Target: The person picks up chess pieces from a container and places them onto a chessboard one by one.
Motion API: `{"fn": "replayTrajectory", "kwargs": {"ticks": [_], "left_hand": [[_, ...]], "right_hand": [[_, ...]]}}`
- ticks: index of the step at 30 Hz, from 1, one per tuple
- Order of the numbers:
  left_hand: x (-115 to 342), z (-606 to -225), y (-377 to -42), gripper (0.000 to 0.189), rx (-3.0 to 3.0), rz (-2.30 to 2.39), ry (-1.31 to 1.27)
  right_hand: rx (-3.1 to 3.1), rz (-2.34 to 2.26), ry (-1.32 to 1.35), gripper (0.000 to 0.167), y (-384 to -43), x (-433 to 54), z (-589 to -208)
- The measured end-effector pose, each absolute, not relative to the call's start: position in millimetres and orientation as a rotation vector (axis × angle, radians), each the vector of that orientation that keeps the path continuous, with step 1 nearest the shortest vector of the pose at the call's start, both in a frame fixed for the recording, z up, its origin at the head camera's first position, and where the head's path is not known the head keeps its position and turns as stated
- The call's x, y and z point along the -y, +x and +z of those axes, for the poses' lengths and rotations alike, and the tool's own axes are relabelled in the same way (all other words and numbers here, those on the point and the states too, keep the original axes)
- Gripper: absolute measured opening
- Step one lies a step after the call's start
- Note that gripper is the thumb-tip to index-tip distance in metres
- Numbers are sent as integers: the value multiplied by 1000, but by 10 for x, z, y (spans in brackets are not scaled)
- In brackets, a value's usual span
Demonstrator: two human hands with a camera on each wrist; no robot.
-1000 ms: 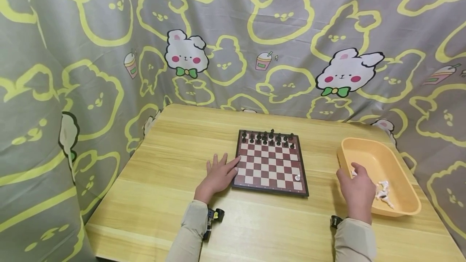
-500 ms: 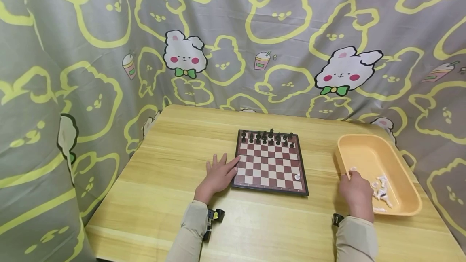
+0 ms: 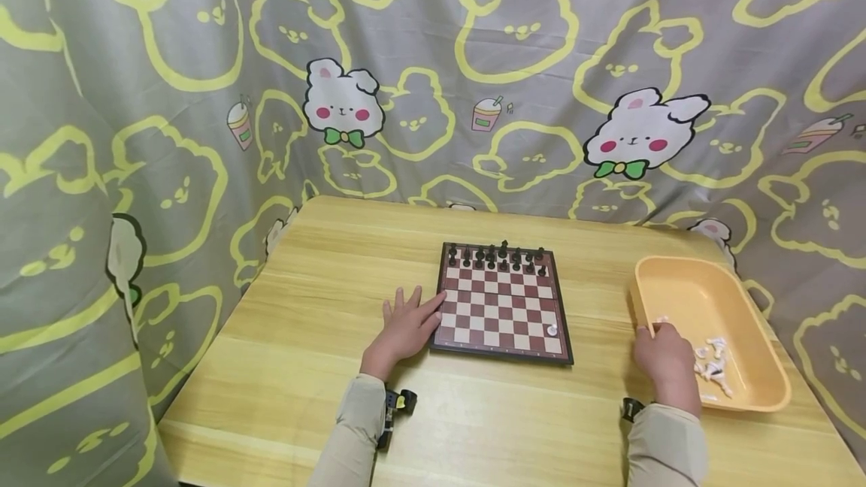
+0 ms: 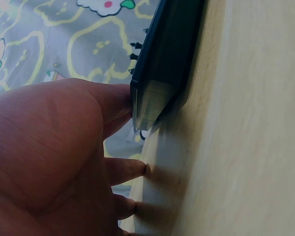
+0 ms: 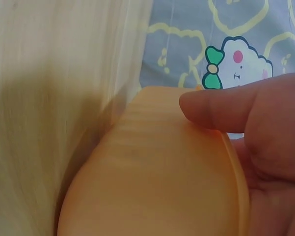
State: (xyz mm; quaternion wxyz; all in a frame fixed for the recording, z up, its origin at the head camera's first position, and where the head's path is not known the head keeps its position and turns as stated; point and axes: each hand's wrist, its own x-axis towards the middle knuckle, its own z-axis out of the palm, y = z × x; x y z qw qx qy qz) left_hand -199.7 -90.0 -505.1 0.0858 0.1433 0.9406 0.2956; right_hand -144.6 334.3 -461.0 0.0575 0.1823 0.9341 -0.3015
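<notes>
In the head view my left hand (image 3: pixel 402 328) lies with fingers spread at the left edge of a folding chessboard (image 3: pixel 497 314). The left wrist view has its thumb and a finger against the board's side (image 4: pixel 162 69), other fingertips on the table. Black chess pieces (image 3: pixel 504 255) stand in two rows at the far side. One white chess piece (image 3: pixel 552 330) is on the near right corner. My right hand (image 3: pixel 666 363) grips the left rim of an orange plastic tray (image 3: pixel 744 322), thumb outside on its wall (image 5: pixel 152 162). Several white chess pieces (image 3: pixel 714 368) lie jumbled inside, partly hidden by the hand.
Both things rest on a light wooden table (image 3: pixel 338 261). A grey patterned curtain (image 3: pixel 433 156) hangs along the back and both sides. A stretch of table separates board and tray. Cameras are strapped to both wrists.
My right hand has come from above the tray's inside to hold its left rim. The tray tilted or shifted slightly and its white pieces moved. Left hand and board stay still.
</notes>
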Motion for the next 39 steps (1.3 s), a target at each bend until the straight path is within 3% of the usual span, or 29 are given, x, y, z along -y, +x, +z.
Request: {"fn": "replayTrajectory", "kwargs": {"ticks": [21, 39], "left_hand": [[908, -5056, -1992, 48, -2806, 876, 415], [904, -5062, -2001, 49, -2800, 885, 414]], "right_hand": [[-2819, -1163, 776, 72, -1379, -3323, -4563], [-2888, -1383, 879, 57, -1347, -3314, -4576]]}}
